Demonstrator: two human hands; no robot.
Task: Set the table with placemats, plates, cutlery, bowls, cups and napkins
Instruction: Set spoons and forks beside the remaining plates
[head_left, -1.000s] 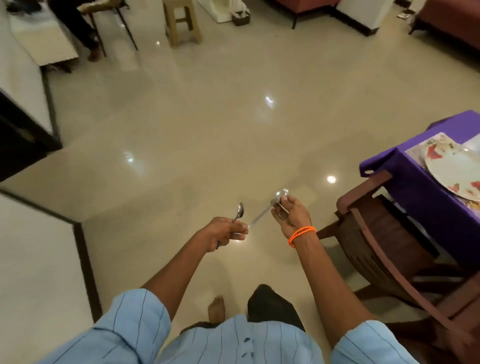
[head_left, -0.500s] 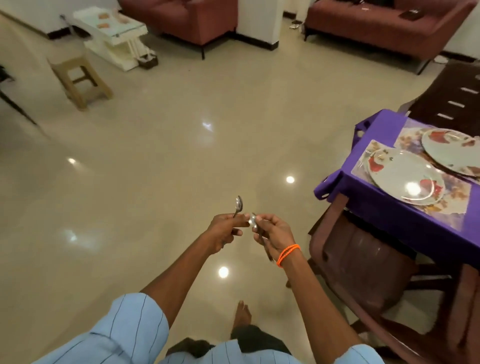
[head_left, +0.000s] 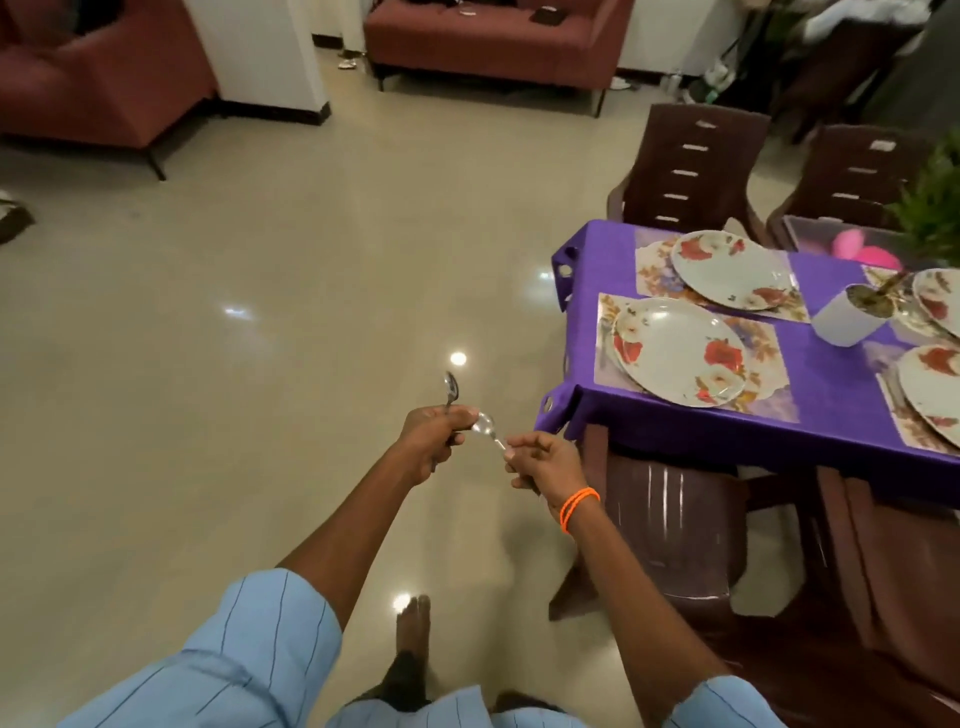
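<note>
The worktop (head_left: 826, 395) stands to the right of the person, with chairs round it: one chair (head_left: 670, 525) tucked under its near edge, another chair (head_left: 696, 161) at its far side. On it lie placemats, each bearing a plate: the near plate (head_left: 680, 353) sits on the near placemat (head_left: 769, 384), and the far plate (head_left: 727, 270) lies just behind it. A cup (head_left: 847, 322) stands to their right. Left of the worktop, over the floor (head_left: 260, 338), the left hand (head_left: 434, 436) and right hand (head_left: 540, 460) are close together, each holding a spoon. A sofa (head_left: 493, 47) stands far behind.
</note>
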